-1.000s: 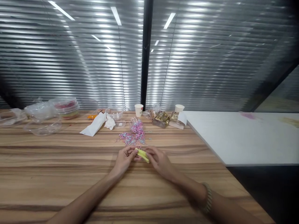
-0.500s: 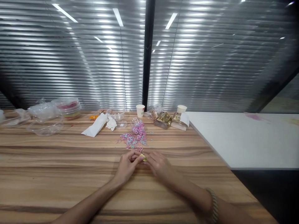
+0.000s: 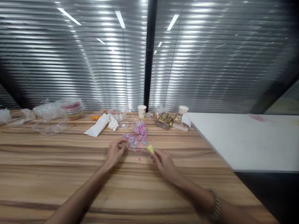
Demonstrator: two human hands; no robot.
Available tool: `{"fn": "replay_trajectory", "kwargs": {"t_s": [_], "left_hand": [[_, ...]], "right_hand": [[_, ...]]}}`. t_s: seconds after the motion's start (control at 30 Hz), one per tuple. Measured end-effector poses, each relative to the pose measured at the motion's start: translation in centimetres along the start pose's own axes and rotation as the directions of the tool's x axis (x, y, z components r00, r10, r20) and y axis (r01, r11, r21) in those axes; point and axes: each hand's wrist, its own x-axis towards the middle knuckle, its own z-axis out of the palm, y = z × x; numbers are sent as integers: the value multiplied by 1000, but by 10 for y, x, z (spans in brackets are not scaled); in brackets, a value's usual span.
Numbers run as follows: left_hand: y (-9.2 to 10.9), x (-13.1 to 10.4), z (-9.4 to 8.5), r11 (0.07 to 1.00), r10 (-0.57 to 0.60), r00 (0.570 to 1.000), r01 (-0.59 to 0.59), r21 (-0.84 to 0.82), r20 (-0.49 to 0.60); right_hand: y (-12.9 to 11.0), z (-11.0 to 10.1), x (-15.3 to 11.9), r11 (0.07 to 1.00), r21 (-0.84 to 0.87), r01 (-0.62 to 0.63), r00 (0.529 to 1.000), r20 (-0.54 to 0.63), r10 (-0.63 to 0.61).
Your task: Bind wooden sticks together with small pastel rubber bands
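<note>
A small yellow piece [image 3: 150, 149] is pinched between the fingertips of my right hand [image 3: 163, 161], above the wooden table [image 3: 130, 193]. My left hand [image 3: 116, 150] is at the left edge of a loose pile of pink, purple and pale blue small loops [image 3: 135, 141]. Its fingers are curled together, and whether anything is between them is too small to tell. A clear container [image 3: 136, 122] lies tipped behind the pile with more loops at its mouth. One small pink bit [image 3: 139, 159] lies between my hands.
Behind the pile stand a paper cup [image 3: 141, 111], gold packets [image 3: 164, 120] and another white cup [image 3: 183, 109]. White paper [image 3: 97, 125] and crumpled tissue [image 3: 113, 123] lie left of it. Stacked clear tubs [image 3: 72, 109] are at the far left. A white surface [image 3: 245, 140] adjoins on the right.
My hands have moved apart. The left went left to the pile's edge, and the right kept the yellow piece and moved slightly right. The pink bit between them now shows.
</note>
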Motion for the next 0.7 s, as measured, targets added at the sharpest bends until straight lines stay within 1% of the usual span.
{"fn": "replay_trajectory", "kwargs": {"t_s": [0.07,0.17,0.27,0.4,0.5,0.6,0.67,0.7], "left_hand": [[-2,-2,2,991,75,996,-80,104,43],[1,-6,5,972,149,984,-164,170,99],[1,-8,7,964,172,980,-188,190,97],[-1,-7,8,965,168,980,-186,184,106],[3,-8,8,985,131,988,-139,98,87],[14,-11,9,991,78,992,-66,-118,98],[23,-16,12,960,75,989,-36,-278,129],[28,-19,14,938,76,985,-18,-346,154]], "right_hand": [[-4,-3,2,995,71,-76,997,11,75],[-5,-5,5,979,154,-136,991,19,135],[1,-2,7,972,188,-138,990,-5,142],[8,4,7,979,155,-130,988,-69,142],[6,4,6,978,146,-148,982,-92,162],[0,3,5,975,144,-171,979,-89,185],[-5,3,5,975,131,-177,981,-61,186],[-7,3,4,977,119,-178,983,-28,182]]}}
